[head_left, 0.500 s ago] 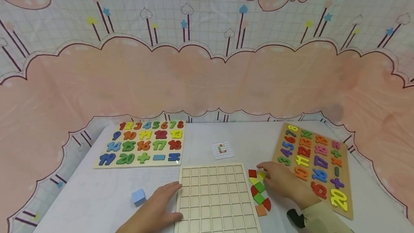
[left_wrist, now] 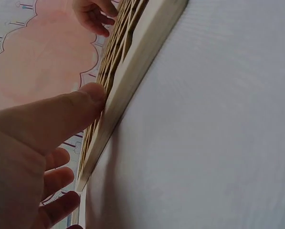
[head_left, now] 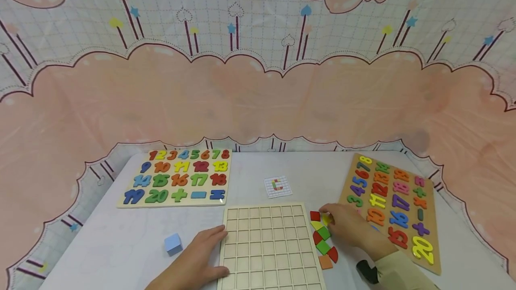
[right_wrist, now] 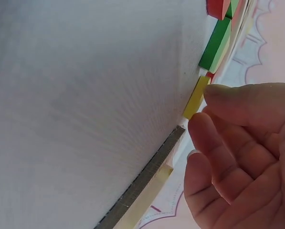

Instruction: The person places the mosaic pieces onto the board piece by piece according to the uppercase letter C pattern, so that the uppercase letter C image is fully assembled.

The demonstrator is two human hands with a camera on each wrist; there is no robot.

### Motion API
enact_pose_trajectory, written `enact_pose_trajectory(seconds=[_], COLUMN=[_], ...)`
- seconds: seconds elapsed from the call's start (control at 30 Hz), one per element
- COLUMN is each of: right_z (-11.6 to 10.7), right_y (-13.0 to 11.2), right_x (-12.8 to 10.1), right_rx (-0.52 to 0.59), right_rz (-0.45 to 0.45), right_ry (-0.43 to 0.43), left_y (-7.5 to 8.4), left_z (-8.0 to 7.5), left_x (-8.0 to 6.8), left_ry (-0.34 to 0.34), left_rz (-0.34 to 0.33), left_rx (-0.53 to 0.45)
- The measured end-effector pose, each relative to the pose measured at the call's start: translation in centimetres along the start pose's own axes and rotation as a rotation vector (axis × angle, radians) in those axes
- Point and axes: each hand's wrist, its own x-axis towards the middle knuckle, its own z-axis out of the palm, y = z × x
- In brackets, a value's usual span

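Along its left edge, a pale wooden grid board (head_left: 262, 238) is touched by my left hand (head_left: 205, 252), fingers fairly straight; the left wrist view shows the thumb (left_wrist: 92, 95) at the board's rim. On the right side, my right hand (head_left: 348, 225) reaches to a small yellow block (right_wrist: 196, 98), thumb and index finger pinching it at its two ends. Beside it lie a red square (head_left: 315, 215), green squares (head_left: 324, 232), red rounded pieces (head_left: 332, 254), another yellow piece (head_left: 316, 225) and an orange square (head_left: 325, 262). The grid cells in sight hold no pieces.
A number board (head_left: 227, 182) stands at the back left, and a brown number board (head_left: 433, 236) lies under the right forearm's far side. Behind the grid is a small pattern card (head_left: 278, 187). A blue cube (head_left: 173, 245) sits left of my left hand.
My right hand's fingers have drawn in and closed on the yellow block, the hand shifting slightly. The left hand stays at the board's edge.
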Motion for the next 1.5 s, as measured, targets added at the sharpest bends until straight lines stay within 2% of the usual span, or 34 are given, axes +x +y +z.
enact_pose_trajectory(seconds=[0.67,0.87,1.1,1.5], right_z=[-0.2,-0.2,-0.3,-0.2], right_y=[0.1,0.2,0.2,0.5], right_x=[-0.4,-0.5,-1.0,-1.4], right_rx=[-0.020,-0.057,-0.054,-0.041], right_rz=[0.053,0.061,0.089,0.061], right_ry=[-0.042,-0.039,-0.059,-0.052], left_y=[-0.3,-0.4,-0.4,-0.5], left_z=[0.1,0.2,0.2,0.2], left_x=[0.3,0.2,0.3,0.2], left_ry=[-0.021,-0.017,-0.026,-0.039], left_rz=[-0.001,0.013,-0.012,0.020], left_rx=[0.002,-0.001,-0.003,-0.045])
